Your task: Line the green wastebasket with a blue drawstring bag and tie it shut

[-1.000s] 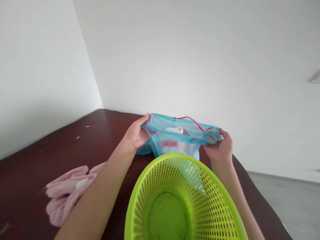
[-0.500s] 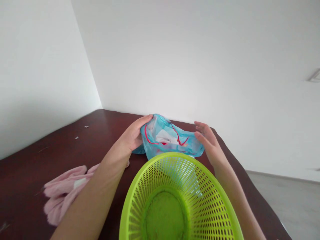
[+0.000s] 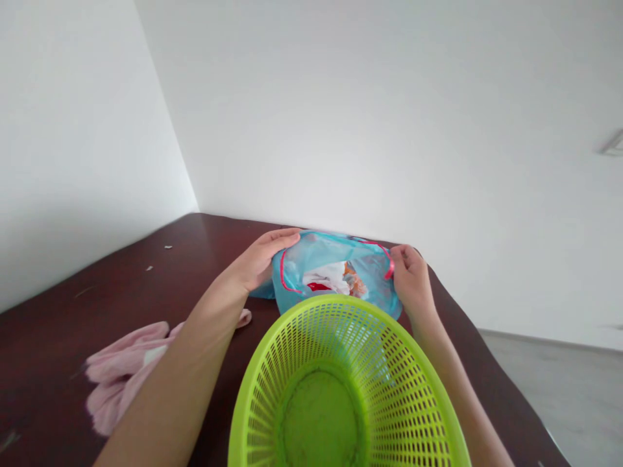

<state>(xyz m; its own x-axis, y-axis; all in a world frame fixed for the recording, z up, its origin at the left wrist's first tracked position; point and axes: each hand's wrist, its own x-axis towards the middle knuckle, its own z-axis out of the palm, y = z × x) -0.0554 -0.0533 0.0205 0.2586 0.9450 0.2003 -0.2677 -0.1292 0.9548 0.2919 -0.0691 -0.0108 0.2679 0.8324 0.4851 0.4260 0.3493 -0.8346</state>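
your L hand [image 3: 265, 258] gripped blue bag [image 3: 318, 250] mouth, R hand [image 3: 413, 277] pinched opp. side, 1 green basket [image 3: 318, 418] sat nearer you

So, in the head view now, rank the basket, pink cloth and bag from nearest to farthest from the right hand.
1. Bag: in the right hand, spreading to its left.
2. Basket: closer to the camera, left of that hand.
3. Pink cloth: far left.
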